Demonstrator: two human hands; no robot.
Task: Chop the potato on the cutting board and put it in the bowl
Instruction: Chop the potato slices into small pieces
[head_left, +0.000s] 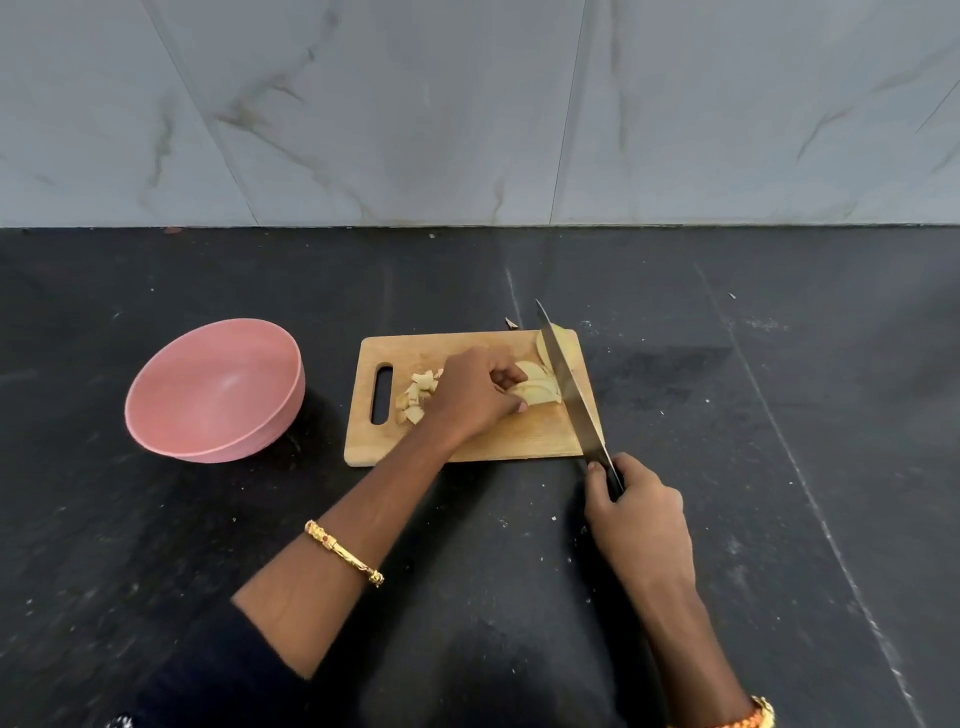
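left hand (475, 392) pinches potato slices (537, 389) on my cutting board (467, 441); right hand (636, 512) grips knife (569, 387), blade beside slices. pink bowl (215, 389) sits apart on counter (727, 415).

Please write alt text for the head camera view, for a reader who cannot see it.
A left hand holds potato slices on a wooden cutting board while the right hand grips a knife over them. Chopped pieces lie near the board's handle slot; a pink bowl stands left, on the dark counter.
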